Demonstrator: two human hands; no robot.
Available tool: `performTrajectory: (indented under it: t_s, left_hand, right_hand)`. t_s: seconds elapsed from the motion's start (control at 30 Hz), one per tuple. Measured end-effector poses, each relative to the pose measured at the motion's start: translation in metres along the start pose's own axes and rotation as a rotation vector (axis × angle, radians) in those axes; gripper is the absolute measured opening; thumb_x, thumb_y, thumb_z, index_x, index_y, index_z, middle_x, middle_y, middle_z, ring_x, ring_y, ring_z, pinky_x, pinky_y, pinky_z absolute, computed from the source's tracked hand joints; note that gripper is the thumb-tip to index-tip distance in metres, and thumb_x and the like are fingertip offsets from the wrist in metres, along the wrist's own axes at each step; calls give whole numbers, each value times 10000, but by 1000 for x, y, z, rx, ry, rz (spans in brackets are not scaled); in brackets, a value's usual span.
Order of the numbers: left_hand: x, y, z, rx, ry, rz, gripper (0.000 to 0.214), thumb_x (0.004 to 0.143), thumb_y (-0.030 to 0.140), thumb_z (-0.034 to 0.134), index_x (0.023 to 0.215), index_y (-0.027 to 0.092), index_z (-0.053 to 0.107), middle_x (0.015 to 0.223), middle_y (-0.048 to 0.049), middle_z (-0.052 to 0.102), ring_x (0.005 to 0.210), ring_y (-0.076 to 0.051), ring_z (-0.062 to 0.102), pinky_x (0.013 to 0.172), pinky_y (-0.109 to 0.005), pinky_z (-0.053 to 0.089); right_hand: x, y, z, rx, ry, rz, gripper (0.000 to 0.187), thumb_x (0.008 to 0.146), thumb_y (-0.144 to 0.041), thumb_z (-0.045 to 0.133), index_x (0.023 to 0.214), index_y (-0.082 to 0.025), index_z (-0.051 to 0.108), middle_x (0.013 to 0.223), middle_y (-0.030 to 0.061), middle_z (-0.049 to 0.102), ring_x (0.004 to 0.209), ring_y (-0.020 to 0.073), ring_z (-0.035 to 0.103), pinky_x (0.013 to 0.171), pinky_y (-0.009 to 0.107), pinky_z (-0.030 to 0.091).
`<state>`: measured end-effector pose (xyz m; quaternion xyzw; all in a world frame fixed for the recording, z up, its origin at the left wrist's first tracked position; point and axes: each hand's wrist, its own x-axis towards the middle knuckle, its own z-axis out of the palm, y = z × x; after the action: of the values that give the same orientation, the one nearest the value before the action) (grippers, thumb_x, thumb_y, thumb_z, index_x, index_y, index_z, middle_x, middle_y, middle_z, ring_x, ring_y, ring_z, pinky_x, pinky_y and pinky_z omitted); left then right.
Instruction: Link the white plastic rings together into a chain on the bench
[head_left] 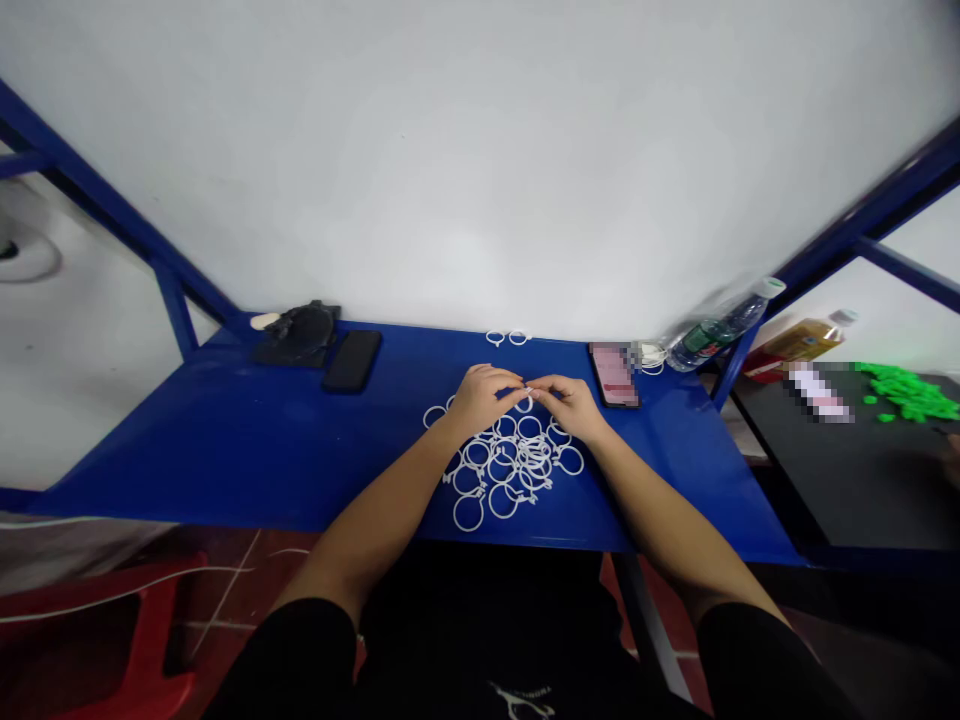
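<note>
My left hand (484,400) and my right hand (568,403) meet fingertip to fingertip over the blue table. Pinched between them is a white plastic ring (524,404) with a small clip-like tab, its top edge partly covered by my fingers. Below and around my hands lies a loose pile of white rings (504,465), several of them overlapping, with small tabs on their rims. Two more white rings (496,338) lie apart at the back edge, by the wall.
On the blue table (247,440), a black phone (352,361) and a dark flat object (304,333) lie left. At right are a lit phone (616,376), a white cable (651,358) and a plastic bottle (724,325). Green pieces (911,392) lie on a neighbouring dark table.
</note>
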<state>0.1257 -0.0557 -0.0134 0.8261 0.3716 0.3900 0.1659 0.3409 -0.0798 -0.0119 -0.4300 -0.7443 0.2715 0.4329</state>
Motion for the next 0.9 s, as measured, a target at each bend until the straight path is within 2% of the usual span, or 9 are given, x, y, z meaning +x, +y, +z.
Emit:
performTrajectory:
  t_s: [0.17,0.4,0.5,0.63,0.77,0.83,0.9]
  left_hand:
    - [-2,5,1,-10,22,36,108,931,321,718,853,269,772,983,21,819,933,-176,753,1131,-460,398]
    - [-2,4,2,30,-21,100,118,913,250,689,810,250,744,949,37,811,936,-165,743,1138,-456,385]
    - [-1,0,0,85,14,93,84,940,260,685,925,255,767,1070,7,800,1023,-186,718,1109,-455,410]
    - [1,-4,-3,149,90,-2,187,961,280,681,1125,237,758,1167,-57,759,1114,-226,670,1016,-431,468]
    - [0,-8,-3,191,-34,-43,169,971,320,677,1086,239,770,1068,-51,761,1019,-230,664,962,-426,481]
    - [-1,-8,-3,199,-136,-29,173,970,338,681,1075,236,773,1042,-50,763,994,-230,663,934,-416,484]
    - [-2,-7,-2,211,-223,-11,187,966,356,687,1075,231,772,1029,-54,764,985,-235,664,915,-410,483]
  right_hand:
    - [2,6,1,147,-49,62,309,919,-521,737,952,-217,780,883,44,791,765,182,714,720,302,567]
    - [1,7,5,235,-92,133,337,863,-546,784,893,-211,767,846,38,777,738,177,695,712,307,561]
    - [3,12,8,201,-19,143,317,875,-523,773,937,-212,773,871,44,784,763,186,708,741,319,572]
    - [6,28,7,78,105,196,319,904,-488,717,1048,-207,763,933,69,795,828,214,734,787,346,586]
    - [7,40,-2,-253,78,224,239,930,-385,670,1061,-215,774,898,58,788,761,213,710,749,350,561]
    - [6,42,-5,-333,47,198,224,952,-359,643,1067,-218,774,920,59,790,773,216,709,749,351,554]
    - [7,41,-5,-392,-4,137,224,968,-347,629,1083,-218,771,967,70,794,850,237,717,817,376,555]
